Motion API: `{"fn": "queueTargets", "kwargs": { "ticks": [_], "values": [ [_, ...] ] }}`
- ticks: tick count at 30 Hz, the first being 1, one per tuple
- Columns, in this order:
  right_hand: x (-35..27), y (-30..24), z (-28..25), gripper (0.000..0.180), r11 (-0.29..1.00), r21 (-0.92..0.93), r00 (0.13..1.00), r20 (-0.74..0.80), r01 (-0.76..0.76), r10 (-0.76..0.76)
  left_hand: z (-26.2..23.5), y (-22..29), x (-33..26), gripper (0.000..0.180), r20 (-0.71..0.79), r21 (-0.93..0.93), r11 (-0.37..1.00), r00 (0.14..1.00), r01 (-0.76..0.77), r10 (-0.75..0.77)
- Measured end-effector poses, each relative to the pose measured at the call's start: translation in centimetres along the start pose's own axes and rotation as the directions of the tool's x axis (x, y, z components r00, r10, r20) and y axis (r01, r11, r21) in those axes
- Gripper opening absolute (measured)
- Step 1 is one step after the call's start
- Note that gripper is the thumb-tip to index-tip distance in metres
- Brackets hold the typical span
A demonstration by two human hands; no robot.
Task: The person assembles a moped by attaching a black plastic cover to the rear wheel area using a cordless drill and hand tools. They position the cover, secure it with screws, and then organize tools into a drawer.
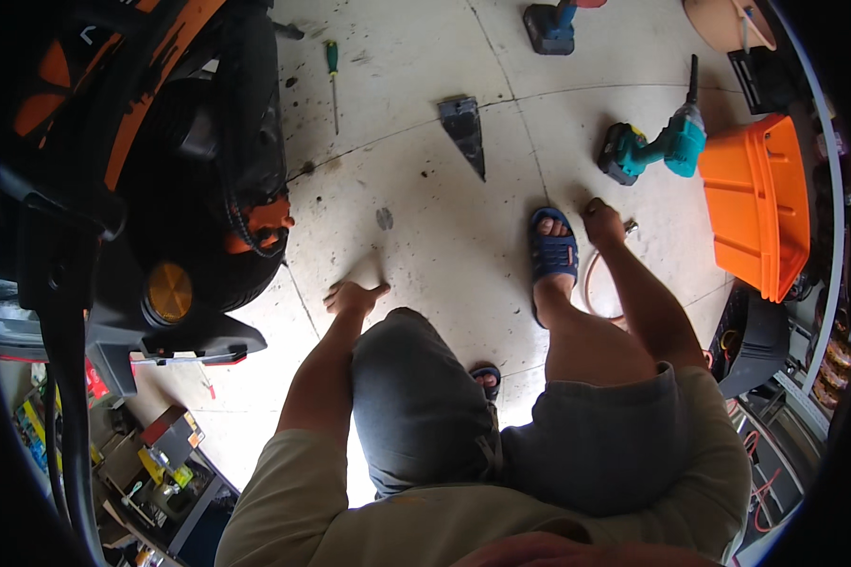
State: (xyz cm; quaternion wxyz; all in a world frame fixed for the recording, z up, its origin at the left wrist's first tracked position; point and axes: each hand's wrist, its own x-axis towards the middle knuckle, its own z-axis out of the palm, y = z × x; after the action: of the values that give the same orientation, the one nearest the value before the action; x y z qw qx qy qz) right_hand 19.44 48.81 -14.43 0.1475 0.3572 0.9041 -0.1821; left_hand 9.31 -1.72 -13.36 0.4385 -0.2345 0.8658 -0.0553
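Note:
My left hand [355,298] hangs beside my left knee with its fingers apart and nothing in it. On the other side, my right hand [603,223] is down past my right foot, fingers curled closed; what they hold, if anything, is hidden. A thin reddish-brown hose [589,288] loops by the right wrist, and a small metal fitting [632,228] shows just right of that hand. Farther off lies a teal cordless driver [676,146] with a black battery. A black wedge-shaped plastic piece [462,130] and a green-handled screwdriver [332,61] rest on the floor.
A black and orange wheeled machine [170,293] fills the left side. An orange bin [756,203] stands at right beside a black bin [755,331]. A blue power tool [550,30] is at the far edge. Boxes and supplies [165,472] crowd the lower left.

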Motion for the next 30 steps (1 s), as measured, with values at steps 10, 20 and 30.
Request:
{"fn": "queueTargets", "kwargs": {
  "ticks": [10, 20, 30],
  "values": [
    [3.1, -12.6, -13.4, 0.014, 0.837, 0.117, 0.83, 0.114, 0.535, -0.546, -0.3, 0.5, 0.5, 0.151, 0.031, 0.011, 0.999, 0.998, 0.046, -0.047],
    [2.9, -35.3, -15.3, 0.027, 0.496, 0.338, 0.496, 0.091, 0.8, -0.863, -7.5, -2.4, -0.1, 0.124, 0.536, -0.06, 0.962, 0.804, -0.268, 0.257],
    [-5.0, -29.9, -6.5, 0.017, 0.3, 0.83, 0.51, 0.021, 0.47, -0.86, -13.6, 6.8, -14.0, 0.058, -0.038, -0.935, -0.226, 0.558, 0.272, 0.829]
  ]
}}
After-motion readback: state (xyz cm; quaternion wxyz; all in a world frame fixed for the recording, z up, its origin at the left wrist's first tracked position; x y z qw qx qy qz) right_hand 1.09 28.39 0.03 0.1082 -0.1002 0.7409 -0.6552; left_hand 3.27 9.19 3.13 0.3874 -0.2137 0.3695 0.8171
